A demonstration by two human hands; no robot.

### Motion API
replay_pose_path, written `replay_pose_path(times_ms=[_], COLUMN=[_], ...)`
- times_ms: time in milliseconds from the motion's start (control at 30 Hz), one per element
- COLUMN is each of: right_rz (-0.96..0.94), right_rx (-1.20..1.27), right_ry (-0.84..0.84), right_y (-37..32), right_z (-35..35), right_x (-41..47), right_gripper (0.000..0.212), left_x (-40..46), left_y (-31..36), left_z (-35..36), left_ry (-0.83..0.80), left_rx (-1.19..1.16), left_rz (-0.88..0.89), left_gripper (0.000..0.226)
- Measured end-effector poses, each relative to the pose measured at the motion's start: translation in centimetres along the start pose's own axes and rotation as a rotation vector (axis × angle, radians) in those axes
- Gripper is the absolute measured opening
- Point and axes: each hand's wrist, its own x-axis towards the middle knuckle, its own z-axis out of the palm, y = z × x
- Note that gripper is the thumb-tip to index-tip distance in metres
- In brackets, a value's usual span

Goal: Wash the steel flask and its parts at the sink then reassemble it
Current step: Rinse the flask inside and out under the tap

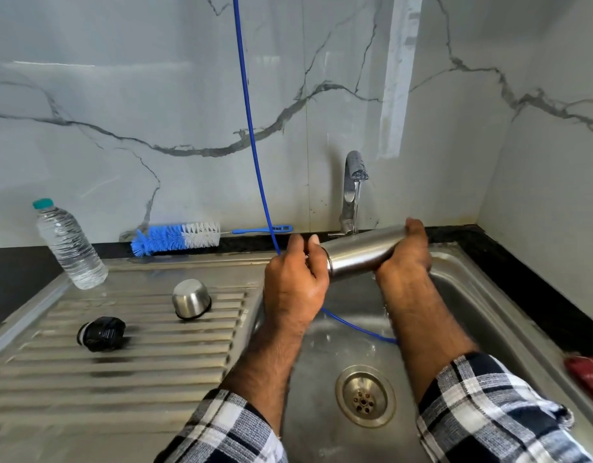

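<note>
A: Flask body (362, 253) is lying sideways over the sink basin (472, 295), just in front of the tap (353, 192), and the water's running.

B: Right hand (405, 252) has its fingers wrapped round the base end. Left hand (293, 282) curls at the mouth; whether it pinches the rim or covers the opening, I can't tell.

A: To do this well I'd tilt the mouth up under the stream, seal it, shake, then drain (a wet steel shell slips, so keep both grips firm).

B: Left of the basin, on the ribbed drainboard (121, 369), the steel cup (191, 299) sits upside down, black stopper (102, 333) nearer us. Bottle brush (176, 238) lies by the wall, unused.

A: Any writing?

B: Marks on the brush handle, too small to read; the plastic water bottle (68, 245) shows no legible label
</note>
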Motion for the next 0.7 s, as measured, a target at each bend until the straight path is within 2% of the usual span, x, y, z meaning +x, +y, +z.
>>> replay_pose_path(times_ms=[33, 67, 100, 133, 200, 233, 267, 333, 400, 467, 533, 567, 633, 700], right_rz=[0.006, -0.005, -0.052, -0.127, -0.235, -0.246, -0.229, -0.148, -0.068, -0.015, -0.046, -0.076, -0.148, -0.19], right_rx=[-0.006, -0.024, -0.058, -0.1, -0.152, -0.121, -0.068, 0.035, 0.077, 0.026, -0.103, -0.152, -0.21, -0.268], right_ry=[-0.023, -0.059, -0.092, -0.128, -0.261, -0.359, -0.451, -0.61, -0.65, -0.556, -0.422, -0.367, -0.272, -0.232], right_y=[-0.5, -0.9, -1.3, -1.5, -1.4, -1.3, -1.1, -1.2, -1.4, -1.4, -1.2, -1.1, -1.1, -1.0], right_z=[0.0, 0.0, 0.1, 0.3, 0.2, 0.1, 0.0, -0.3, -0.3, 0.0, 0.6, 0.9, 1.6, 2.0], right_x=[0.0, -0.2, -0.4, -0.4, -0.3, -0.4, -0.5, -0.7, -0.8, -0.9, -1.3, -1.5, -1.6, -1.7], right_gripper=[0.055, 0.053, 0.051, 0.048, 0.039, 0.034, 0.031, 0.035, 0.033, 0.027, 0.027, 0.028, 0.024, 0.015], left_x=[0.0, 0.0, 0.2, 0.6, 1.1, 1.0, 0.8, 0.5, 0.4, 0.1, -0.7, -1.1, -1.9, -2.2], left_y=[-0.3, -0.5, -0.4, -0.1, 0.2, 0.0, -0.4, -1.6, -2.1, -1.6, -1.5, -1.4, -1.4, -1.1], left_z=[0.0, 0.1, 0.1, 0.0, -0.1, -0.3, -0.5, -0.8, -1.0, -1.2, -0.2, 0.2, 0.4, 0.4], left_ry=[-0.013, -0.036, -0.07, -0.125, -0.349, -0.503, -0.646, -0.813, -0.856, -0.778, -0.687, -0.71, -0.871, -0.964], left_rx=[-0.006, -0.039, -0.112, -0.229, -0.55, -0.663, -0.744, -0.854, -0.823, -0.698, -0.538, -0.456, -0.291, -0.196], left_rz=[0.024, -0.039, -0.198, -0.457, -1.056, -1.262, -1.389, -1.516, -1.535, -1.43, -1.19, -1.024, -0.678, -0.481], left_gripper=[0.041, 0.041, 0.042, 0.041, 0.033, 0.03, 0.03, 0.037, 0.04, 0.037, 0.054, 0.07, 0.092, 0.097])
